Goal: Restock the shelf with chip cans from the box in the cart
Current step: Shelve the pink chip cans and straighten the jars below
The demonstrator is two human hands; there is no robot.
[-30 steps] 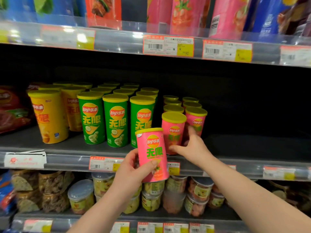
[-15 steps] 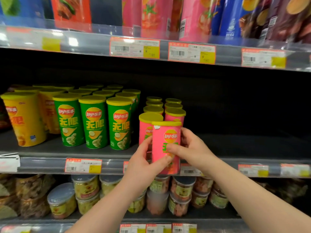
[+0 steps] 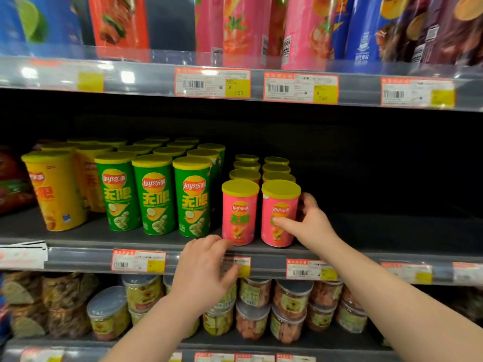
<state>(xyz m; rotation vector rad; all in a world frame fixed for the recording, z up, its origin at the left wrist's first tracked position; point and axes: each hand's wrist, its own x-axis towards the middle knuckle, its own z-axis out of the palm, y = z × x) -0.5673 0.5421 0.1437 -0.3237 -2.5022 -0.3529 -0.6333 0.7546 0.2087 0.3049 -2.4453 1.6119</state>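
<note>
Now a pink can (image 3: 279,212) is gripped upright on the shelf (image 3: 392,231) by the right hand (image 3: 311,223), probably to be squared beside its twin (image 3: 239,212); lower left, the left hand (image 3: 206,270) is seen loosely curled, empty.

place: shop, snack aisle | landmark: middle shelf (image 3: 392,231) | on it: rows of same-brand chip cans (image 3: 154,194) | along its front edge: barcoded price tags (image 3: 138,261) | above it: tall snack packs (image 3: 305,35) | below it: lidded snack tubs (image 3: 290,304)

Left hand (image 3: 206,267) and right hand (image 3: 311,226) are bare, forearms too.
</note>
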